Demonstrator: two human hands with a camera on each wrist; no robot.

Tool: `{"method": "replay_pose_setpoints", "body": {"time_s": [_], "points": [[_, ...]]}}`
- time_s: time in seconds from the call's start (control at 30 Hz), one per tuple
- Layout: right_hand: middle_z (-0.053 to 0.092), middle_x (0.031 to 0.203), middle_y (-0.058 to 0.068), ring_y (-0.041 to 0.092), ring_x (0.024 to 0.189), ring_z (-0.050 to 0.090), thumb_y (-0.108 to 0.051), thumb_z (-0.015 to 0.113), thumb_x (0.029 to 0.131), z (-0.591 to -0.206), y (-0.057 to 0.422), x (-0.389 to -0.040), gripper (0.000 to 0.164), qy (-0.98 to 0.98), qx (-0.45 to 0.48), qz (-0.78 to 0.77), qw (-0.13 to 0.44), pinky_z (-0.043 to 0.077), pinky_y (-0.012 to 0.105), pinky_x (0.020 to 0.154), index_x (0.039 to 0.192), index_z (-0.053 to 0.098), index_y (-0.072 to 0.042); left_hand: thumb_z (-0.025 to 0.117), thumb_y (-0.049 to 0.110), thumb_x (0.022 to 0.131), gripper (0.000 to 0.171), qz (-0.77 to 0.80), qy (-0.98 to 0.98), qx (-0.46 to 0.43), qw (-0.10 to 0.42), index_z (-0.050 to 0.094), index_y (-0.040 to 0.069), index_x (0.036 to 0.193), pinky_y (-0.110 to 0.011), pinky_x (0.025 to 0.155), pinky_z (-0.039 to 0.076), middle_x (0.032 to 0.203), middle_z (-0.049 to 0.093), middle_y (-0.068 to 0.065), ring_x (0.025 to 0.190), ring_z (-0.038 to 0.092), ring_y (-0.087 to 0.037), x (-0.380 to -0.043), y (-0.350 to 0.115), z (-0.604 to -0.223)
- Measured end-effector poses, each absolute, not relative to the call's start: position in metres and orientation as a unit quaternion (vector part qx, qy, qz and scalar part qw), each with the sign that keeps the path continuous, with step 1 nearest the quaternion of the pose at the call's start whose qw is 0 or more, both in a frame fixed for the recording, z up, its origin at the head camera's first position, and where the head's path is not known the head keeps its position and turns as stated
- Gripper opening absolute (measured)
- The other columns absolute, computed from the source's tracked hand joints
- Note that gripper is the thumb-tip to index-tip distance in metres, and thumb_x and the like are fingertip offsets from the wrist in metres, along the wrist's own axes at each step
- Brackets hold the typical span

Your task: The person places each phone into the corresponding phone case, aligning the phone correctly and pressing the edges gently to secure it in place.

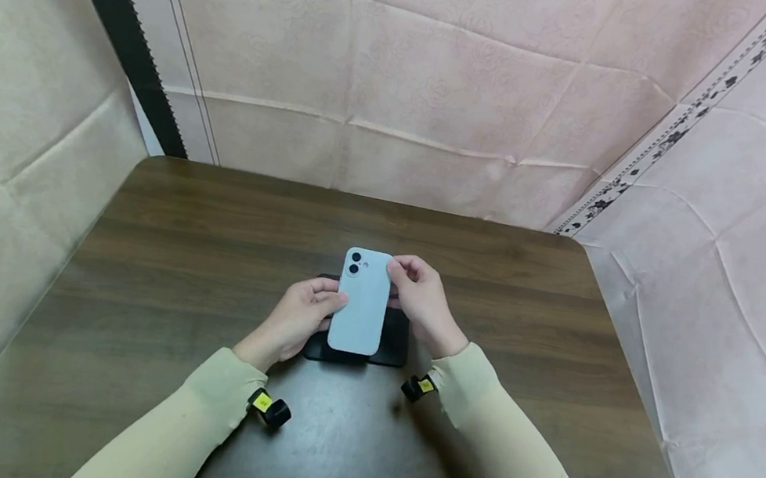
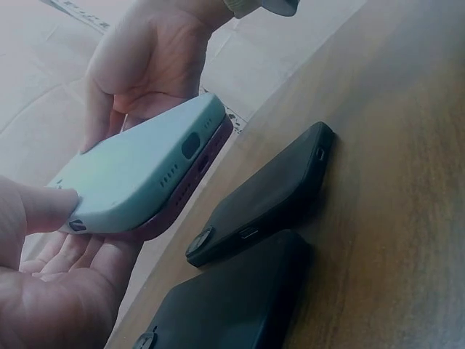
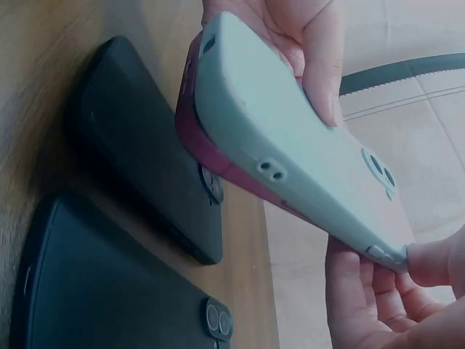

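A light blue phone case with two camera openings is held up above the table, its back facing upward. Under it a dark pink phone-shaped piece shows, with a narrow gap between the two along the bottom end; whether it is a phone or another case I cannot tell. My left hand pinches the left long edge, thumb on the blue back and fingers beneath. At the upper right corner my right hand pinches the edge between thumb and fingers, by the side buttons in the right wrist view.
Two black phone-shaped pieces with camera rings lie side by side on the brown wooden table, beneath the hands: one black piece and a second black piece. Pale cloth hangs behind the table and along both sides.
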State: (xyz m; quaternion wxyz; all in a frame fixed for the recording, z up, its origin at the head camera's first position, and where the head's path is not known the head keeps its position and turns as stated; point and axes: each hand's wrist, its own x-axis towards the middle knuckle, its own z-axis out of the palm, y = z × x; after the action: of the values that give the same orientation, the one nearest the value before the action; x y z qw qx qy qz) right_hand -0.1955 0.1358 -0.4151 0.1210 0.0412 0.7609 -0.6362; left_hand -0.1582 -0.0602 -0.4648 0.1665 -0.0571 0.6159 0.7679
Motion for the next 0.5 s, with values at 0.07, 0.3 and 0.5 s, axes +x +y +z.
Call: {"method": "replay_pose_setpoints", "body": {"time_s": [0.07,0.3,0.5], "points": [[0.064,0.107,0.011,0.029,0.091,0.064,-0.029,0.057,0.099,-0.415,0.136,-0.196,0.021,0.762,0.041,-0.635,0.119,0.056,0.043,0.076,0.111,0.062,-0.012,0.062,0.014,0.096,0.028,0.766,0.617,-0.055,0.168,0.057,0.001,0.12,-0.041,0.083,0.054,0.114,0.067,-0.014,0.102,0.065,-0.023,-0.159,-0.06,-0.465],[0.065,0.107,0.01,0.035,0.097,0.063,-0.029,0.057,0.099,-0.422,0.135,-0.194,0.023,0.753,0.039,-0.645,0.12,0.055,0.045,0.079,0.112,0.061,-0.01,0.061,0.013,0.097,0.027,0.769,0.616,-0.057,0.16,0.057,0.001,0.12,-0.04,0.082,0.055,0.113,0.068,-0.014,0.102,0.065,-0.023,-0.158,-0.06,-0.468],[0.067,0.106,0.009,0.03,0.094,0.063,-0.027,0.056,0.1,-0.429,0.133,-0.189,0.022,0.756,0.027,-0.639,0.14,0.054,0.046,0.079,0.114,0.061,-0.011,0.06,0.01,0.097,0.026,0.786,0.596,-0.068,0.148,0.056,-0.002,0.119,-0.039,0.079,0.056,0.113,0.067,-0.016,0.099,0.066,-0.023,-0.158,-0.058,-0.469]]}}
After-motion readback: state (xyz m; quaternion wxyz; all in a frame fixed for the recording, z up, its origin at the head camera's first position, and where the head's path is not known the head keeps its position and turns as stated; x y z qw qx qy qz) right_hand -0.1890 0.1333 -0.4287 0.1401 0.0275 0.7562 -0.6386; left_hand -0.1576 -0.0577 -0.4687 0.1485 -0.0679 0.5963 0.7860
